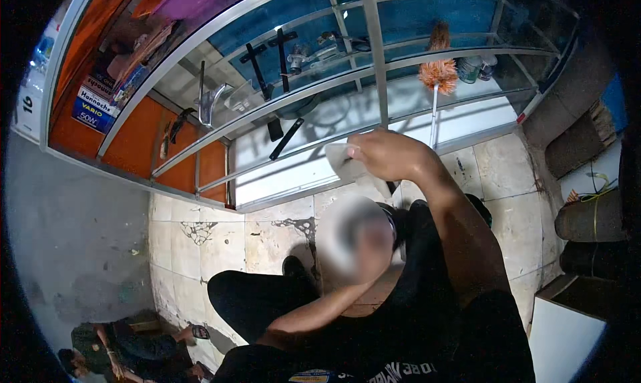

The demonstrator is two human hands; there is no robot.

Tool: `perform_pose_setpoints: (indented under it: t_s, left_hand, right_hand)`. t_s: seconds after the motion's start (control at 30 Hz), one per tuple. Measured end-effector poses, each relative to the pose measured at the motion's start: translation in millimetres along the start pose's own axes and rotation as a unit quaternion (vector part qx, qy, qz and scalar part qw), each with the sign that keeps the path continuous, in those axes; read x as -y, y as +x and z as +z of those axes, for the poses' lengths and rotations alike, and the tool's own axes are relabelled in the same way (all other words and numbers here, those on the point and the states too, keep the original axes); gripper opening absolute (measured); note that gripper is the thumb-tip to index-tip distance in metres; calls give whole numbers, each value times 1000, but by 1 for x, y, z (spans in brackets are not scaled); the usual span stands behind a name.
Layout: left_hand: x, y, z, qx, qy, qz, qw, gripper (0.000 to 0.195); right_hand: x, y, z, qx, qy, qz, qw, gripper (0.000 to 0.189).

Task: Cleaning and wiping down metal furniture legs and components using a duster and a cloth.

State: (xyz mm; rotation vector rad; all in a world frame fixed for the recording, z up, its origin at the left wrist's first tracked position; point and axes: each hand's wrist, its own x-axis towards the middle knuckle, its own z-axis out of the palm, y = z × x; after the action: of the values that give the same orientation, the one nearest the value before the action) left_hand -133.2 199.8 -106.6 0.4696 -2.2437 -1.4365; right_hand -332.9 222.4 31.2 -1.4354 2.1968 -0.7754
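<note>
My right hand (pixel 393 155) is raised before a glass display case (pixel 379 57) with an aluminium frame. A pale, limp cloth (pixel 345 165) is pinched in its fingers and hangs just in front of the case's lower rail. My left hand (pixel 373 253) is low between my knees, inside a blurred patch. The blur hides its fingers and whatever it may touch. On the case's lower level, behind the frame, lie black-handled tools (pixel 286 139) and a metal fitting (pixel 296 57). An orange feather duster (pixel 438 75) stands upright to the right of my right hand.
A boxed lamp (pixel 93 108) sits in the orange-backed section at left. Jars (pixel 469 68) stand beside the duster. Rolls of dark material (pixel 588 215) and a white box (pixel 566 333) line the right side. Another person (pixel 145 345) sits on the tiled floor (pixel 223 248) at lower left.
</note>
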Motion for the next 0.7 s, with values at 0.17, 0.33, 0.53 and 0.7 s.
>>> perform_pose_setpoints:
  t_s: [0.17, 0.33, 0.53, 0.7]
  left_hand:
    - [-101, 148, -90, -152, -12, 173, 973, 16]
    - [-110, 291, -146, -165, 320, 169, 918, 33]
    - [-99, 381, -180, -94, 572, 23, 814, 41]
    - [-87, 412, -166, -18, 643, -41, 765, 48]
  right_hand:
    - [-14, -12, -31, -15, -34, 128, 991, 34]
    - [-23, -18, -13, 58, -50, 107, 991, 41]
    - [9, -16, -1, 172, -85, 94, 977, 31]
    - [3, -10, 19, 185, -75, 78, 977, 32]
